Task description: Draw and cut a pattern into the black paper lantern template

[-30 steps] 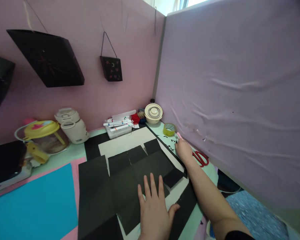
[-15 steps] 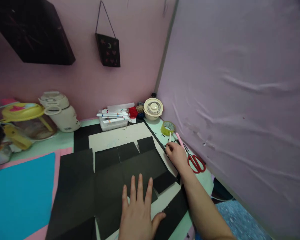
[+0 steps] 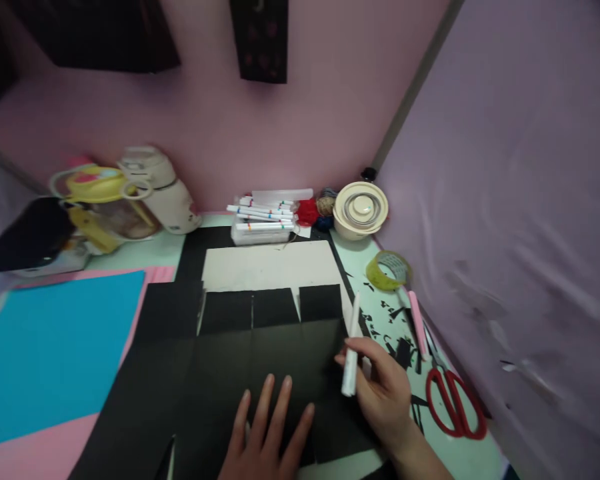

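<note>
A black paper sheet (image 3: 220, 373), creased and cut into flaps along its far edge, lies across the table. My left hand (image 3: 273, 433) rests on it with the fingers spread. Over the sheet's right side, my right hand (image 3: 380, 387) pinches a white pen (image 3: 351, 367), its narrow end pointing up and away from me. Under the flaps, a whitish sheet (image 3: 270, 265) shows at the far side. Red-handled scissors (image 3: 453, 400) and a pink pen-like tool (image 3: 418, 325) lie right of my right hand, among small black paper scraps (image 3: 403, 352).
A roll of yellow tape (image 3: 389, 271) and a cream lidded bowl (image 3: 360, 210) stand at the back right. Against the wall are a box of markers (image 3: 263, 230), yarn (image 3: 307, 210), a white bottle (image 3: 163, 193) and a yellow-lidded container (image 3: 100, 193). Blue paper (image 3: 55, 353) lies left.
My right hand has picked up the white pen near the tape and brought it back toward me over the black paper. My left hand stays spread on the sheet. The view has shifted.
</note>
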{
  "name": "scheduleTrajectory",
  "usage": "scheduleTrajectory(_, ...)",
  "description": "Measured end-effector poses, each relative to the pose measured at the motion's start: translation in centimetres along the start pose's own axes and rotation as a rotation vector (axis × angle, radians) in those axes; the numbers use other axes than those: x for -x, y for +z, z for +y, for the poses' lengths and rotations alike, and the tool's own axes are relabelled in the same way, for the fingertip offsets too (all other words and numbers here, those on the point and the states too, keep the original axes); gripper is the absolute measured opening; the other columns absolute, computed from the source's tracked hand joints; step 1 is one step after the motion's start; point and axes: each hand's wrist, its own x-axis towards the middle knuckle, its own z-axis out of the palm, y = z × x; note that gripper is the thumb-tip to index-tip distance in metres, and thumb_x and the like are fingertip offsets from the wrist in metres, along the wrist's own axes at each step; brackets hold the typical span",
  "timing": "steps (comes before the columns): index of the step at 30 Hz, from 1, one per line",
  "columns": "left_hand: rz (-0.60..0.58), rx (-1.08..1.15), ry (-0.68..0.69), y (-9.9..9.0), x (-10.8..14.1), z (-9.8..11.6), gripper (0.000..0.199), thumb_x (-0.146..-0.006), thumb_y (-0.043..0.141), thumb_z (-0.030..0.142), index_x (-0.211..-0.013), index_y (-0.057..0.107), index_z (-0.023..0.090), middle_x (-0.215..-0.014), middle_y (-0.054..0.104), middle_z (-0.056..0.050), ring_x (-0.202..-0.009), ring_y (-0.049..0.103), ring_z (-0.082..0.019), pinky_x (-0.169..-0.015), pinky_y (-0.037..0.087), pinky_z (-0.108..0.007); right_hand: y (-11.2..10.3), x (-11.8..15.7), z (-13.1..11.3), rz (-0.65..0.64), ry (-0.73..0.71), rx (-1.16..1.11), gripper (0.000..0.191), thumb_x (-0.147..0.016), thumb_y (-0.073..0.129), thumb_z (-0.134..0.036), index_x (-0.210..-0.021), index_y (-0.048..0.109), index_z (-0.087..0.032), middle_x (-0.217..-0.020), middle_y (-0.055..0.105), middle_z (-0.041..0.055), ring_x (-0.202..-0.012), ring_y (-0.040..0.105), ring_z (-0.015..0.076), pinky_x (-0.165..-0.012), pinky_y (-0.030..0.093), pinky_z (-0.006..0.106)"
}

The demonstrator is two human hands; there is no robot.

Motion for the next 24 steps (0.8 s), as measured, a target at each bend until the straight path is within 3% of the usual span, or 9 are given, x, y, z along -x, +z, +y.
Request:
scheduleTrajectory(2, -0.009, -0.017, 0.004, -0.5, -0.2, 0.1, 0.065, -0.09, 0.054, 0.042, -0.15, 0.031, 0.035, -0.147, 0.048, -0.01, -0.136, 0.038, -0.038, -0.11, 0.015, -0.056, -0.1, 0.4, -0.2, 0.11, -0.043, 0.02, 0.025, -0.08, 0.071, -0.018, -0.103, 0.064, -0.024, -0.087, 0.067, 0.0028, -0.073, 0.065, 0.0166, -0.066, 0.054, 0.027)
scheduleTrajectory(4, -0.071, 0.045, 0.01, -1.0, -0.4, 0.1, 0.076, -0.087, 0.049, 0.064, -0.152, 0.028, 0.031, -0.15, 0.042, -0.015, -0.138, 0.034, -0.041, -0.11, 0.015, -0.059, -0.3, 0.5, -0.6, 0.23, -0.051, 0.053, 0.019, -0.079, 0.072, -0.02, -0.096, 0.064, -0.021, -0.084, 0.065, 0.0031, -0.071, 0.063, 0.0166, -0.064, 0.053, 0.028)
scheduleTrajectory(6, -0.19, 0.157, -0.004, -1.6, -0.6, 0.2, 0.095, -0.077, 0.042, 0.082, -0.154, 0.023, 0.029, -0.155, 0.032, -0.018, -0.142, 0.025, -0.045, -0.109, 0.016, -0.063, -0.5, 0.3, -0.8, 0.303, 0.002, 0.072, 0.011, -0.081, 0.07, -0.023, -0.088, 0.062, -0.02, -0.077, 0.062, 0.0019, -0.064, 0.059, 0.0148, -0.058, 0.049, 0.026)
scheduleTrajectory(8, -0.28, 0.235, -0.048, -2.2, -0.8, 0.4, 0.099, -0.074, 0.04, 0.085, -0.154, 0.022, 0.029, -0.159, 0.021, -0.018, -0.145, 0.014, -0.045, -0.11, 0.014, -0.066, -0.6, -0.1, -0.8, 0.341, 0.086, 0.057, 0.013, -0.082, 0.069, -0.028, -0.08, 0.06, -0.019, -0.07, 0.058, -0.0002, -0.057, 0.054, 0.0125, -0.052, 0.044, 0.024)
scheduleTrajectory(12, -0.301, 0.297, -0.104, -3.3, -1.1, 0.8, 0.093, -0.079, 0.035, 0.083, -0.153, 0.025, 0.028, -0.161, 0.009, -0.017, -0.147, 0.001, -0.042, -0.112, 0.008, -0.066, -0.7, -1.1, 0.1, 0.326, 0.2, -0.006, 0.018, -0.082, 0.066, -0.036, -0.081, 0.058, -0.019, -0.064, 0.053, -0.0024, -0.054, 0.049, 0.0117, -0.051, 0.04, 0.024)
scheduleTrajectory(14, -0.299, 0.307, -0.115, -3.6, -1.2, 1.0, 0.092, -0.079, 0.032, 0.083, -0.153, 0.026, 0.028, -0.162, 0.009, -0.015, -0.147, -0.001, -0.041, -0.113, 0.007, -0.065, -0.4, -1.4, 0.7, 0.212, 0.243, -0.091, 0.022, -0.086, 0.059, -0.039, -0.093, 0.062, -0.018, -0.062, 0.053, -0.0026, -0.054, 0.05, 0.0129, -0.051, 0.041, 0.025)
scheduleTrajectory(17, -0.292, 0.317, -0.114, -3.8, -1.2, 1.0, 0.092, -0.08, 0.032, 0.083, -0.153, 0.027, 0.027, -0.162, 0.011, -0.014, -0.148, -0.001, -0.04, -0.114, 0.007, -0.064, 0.2, -1.7, 1.0, 0.106, 0.277, -0.206, 0.033, -0.089, 0.053, -0.043, -0.105, 0.064, -0.017, -0.077, 0.063, 0.0037, -0.062, 0.055, 0.0142, -0.054, 0.043, 0.026)
scheduleTrajectory(20, -0.281, 0.326, -0.117, -3.9, -1.2, 1.0, 0.093, -0.08, 0.033, 0.083, -0.152, 0.028, 0.026, -0.162, 0.012, -0.014, -0.148, -0.001, -0.04, -0.114, 0.006, -0.064, 0.9, -1.8, 0.9, 0.119, 0.271, -0.166, 0.036, -0.084, 0.061, -0.044, -0.107, 0.065, -0.017, -0.088, 0.066, 0.0054, -0.069, 0.057, 0.015, -0.058, 0.043, 0.026)
scheduleTrajectory(24, -0.257, 0.357, -0.123, -4.2, -1.1, 1.0, 0.093, -0.08, 0.03, 0.084, -0.152, 0.03, 0.025, -0.161, 0.011, -0.016, -0.148, 0.0, -0.04, -0.114, 0.004, -0.063, 0.9, -2.1, 1.5, 0.183, 0.231, -0.019, 0.029, -0.079, 0.066, -0.043, -0.091, 0.066, -0.017, -0.077, 0.063, 0.0017, -0.063, 0.052, 0.0139, -0.061, 0.042, 0.028)
